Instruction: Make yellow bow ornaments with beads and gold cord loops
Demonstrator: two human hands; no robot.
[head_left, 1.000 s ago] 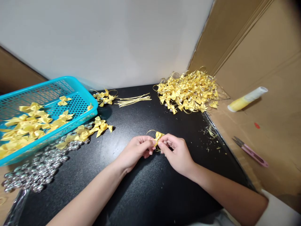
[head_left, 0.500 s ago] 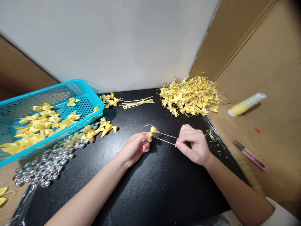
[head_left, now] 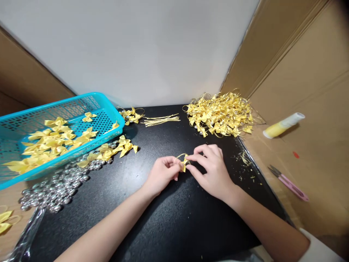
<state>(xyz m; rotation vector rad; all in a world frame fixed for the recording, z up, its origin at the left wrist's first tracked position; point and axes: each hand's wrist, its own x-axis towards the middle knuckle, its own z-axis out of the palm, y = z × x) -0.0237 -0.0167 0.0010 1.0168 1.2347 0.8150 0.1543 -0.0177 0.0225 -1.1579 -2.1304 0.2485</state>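
Note:
My left hand [head_left: 165, 174] is closed, pinching a small yellow ribbon bow [head_left: 184, 167] between thumb and fingers above the black table. A thin gold cord loop [head_left: 180, 155] rises from the bow. From the other side, my right hand [head_left: 211, 169] reaches in with thumb and index fingertips closed around the bow's right side, where the cord meets it. The fingertips hide just what part they grip. The other fingers of the right hand are bent.
At left, a blue basket [head_left: 109, 134] holds yellow bows; silver beads [head_left: 58, 187] lie beside it. Behind are gold cord pieces [head_left: 160, 119] and a heap of corded bows [head_left: 220, 112]. Pink thread snips [head_left: 290, 185] and a yellow-white tube [head_left: 283, 125] lie on cardboard at right.
My right hand has moved left from the stretched cord ends to the bow, and the long strands no longer show between the hands. My left hand has shifted slightly right, still holding the bow.

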